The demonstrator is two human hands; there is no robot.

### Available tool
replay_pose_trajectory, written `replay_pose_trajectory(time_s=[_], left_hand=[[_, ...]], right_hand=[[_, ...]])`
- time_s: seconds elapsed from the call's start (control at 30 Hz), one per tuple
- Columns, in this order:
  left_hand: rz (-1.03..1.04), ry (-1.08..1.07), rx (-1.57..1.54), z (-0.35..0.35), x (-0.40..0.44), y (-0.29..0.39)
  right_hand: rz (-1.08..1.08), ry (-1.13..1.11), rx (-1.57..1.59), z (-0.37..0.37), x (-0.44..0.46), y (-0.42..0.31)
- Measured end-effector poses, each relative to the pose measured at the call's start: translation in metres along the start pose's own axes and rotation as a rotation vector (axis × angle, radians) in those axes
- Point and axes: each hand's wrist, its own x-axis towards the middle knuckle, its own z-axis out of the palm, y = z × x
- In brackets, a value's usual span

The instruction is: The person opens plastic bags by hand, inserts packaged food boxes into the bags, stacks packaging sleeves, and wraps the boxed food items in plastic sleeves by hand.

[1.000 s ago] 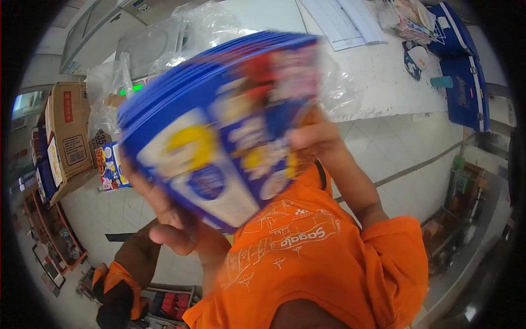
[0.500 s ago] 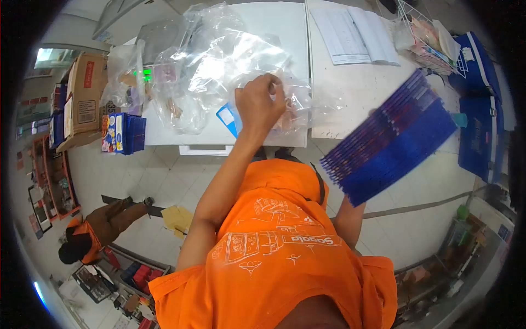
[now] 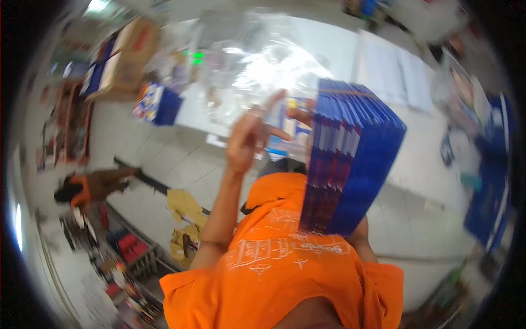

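A stack of flat blue packets (image 3: 361, 170) stands upright at chest height, with a thin brownish band across its top end. My right arm runs behind it. Of my right hand (image 3: 299, 115), only fingers show at the stack's left edge, gripping it; the rest is hidden. To the left of the stack is my left hand (image 3: 246, 137), blurred, its fingers spread and nothing in them. Between my hands, a small printed packet with blue and yellow parts (image 3: 293, 131) shows at the table edge. Clear plastic bags (image 3: 257, 60) lie crumpled just beyond my left hand.
The white table (image 3: 329, 41) carries open paper sheets (image 3: 392, 71) on the right. At its left end stand a blue printed box (image 3: 164, 104) and a cardboard carton (image 3: 131, 57). Blue cases (image 3: 490, 170) stand far right. Another person (image 3: 90, 189) is at the far left.
The blue stack has swung from the right to in front of my chest and turned upright. My left hand has come off the plastic bags and opened. The view has tilted.
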Motion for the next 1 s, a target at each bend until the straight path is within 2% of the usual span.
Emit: replay_pose_trajectory(time_s=[0.13, 0.2, 0.3, 0.37, 0.43, 0.5, 0.57, 0.63, 0.67, 0.73, 0.77, 0.9, 1.0], left_hand=[[0.022, 0.098, -0.037, -0.015, -0.019, -0.016], [0.101, 0.076, 0.031, -0.008, -0.013, -0.004], [0.181, 0.006, -0.052, -0.009, -0.010, 0.000], [0.213, -0.047, -0.098, -0.015, -0.009, 0.002], [0.194, -0.122, -0.056, -0.019, -0.010, 0.004], [0.067, -0.240, -0.141, -0.007, -0.009, 0.004], [0.000, -0.387, -0.152, 0.005, -0.007, -0.002], [-0.074, -0.503, -0.136, 0.014, -0.007, -0.011], [-0.087, -0.524, -0.131, 0.024, -0.007, -0.001], [-0.063, -0.578, -0.132, 0.026, -0.006, -0.014], [-0.050, -0.605, -0.132, 0.027, -0.005, -0.022], [-0.181, -0.521, -0.311, 0.004, 0.001, -0.033], [0.043, -0.500, -0.318, 0.009, 0.030, -0.013]], right_hand=[[0.203, 0.037, -0.011, -0.010, 0.029, 0.010], [0.282, 0.035, -0.038, -0.012, 0.041, 0.010], [0.329, 0.048, -0.118, -0.007, 0.028, -0.007], [0.319, 0.069, -0.310, 0.018, 0.025, -0.019], [0.248, 0.121, -0.604, 0.043, 0.021, -0.025], [0.256, 0.293, -0.714, 0.010, 0.009, -0.057], [0.286, 0.443, -0.767, 0.012, 0.004, -0.067], [0.348, 0.575, -0.757, 0.065, 0.011, -0.041], [0.272, 0.600, -0.766, 0.072, 0.010, -0.035], [0.354, 0.574, -0.834, 0.060, -0.002, -0.052], [0.376, 0.496, -0.821, 0.080, 0.004, -0.040], [0.528, 0.355, -0.854, 0.088, 0.050, -0.035], [0.665, 0.301, -0.929, 0.089, 0.083, -0.026]])
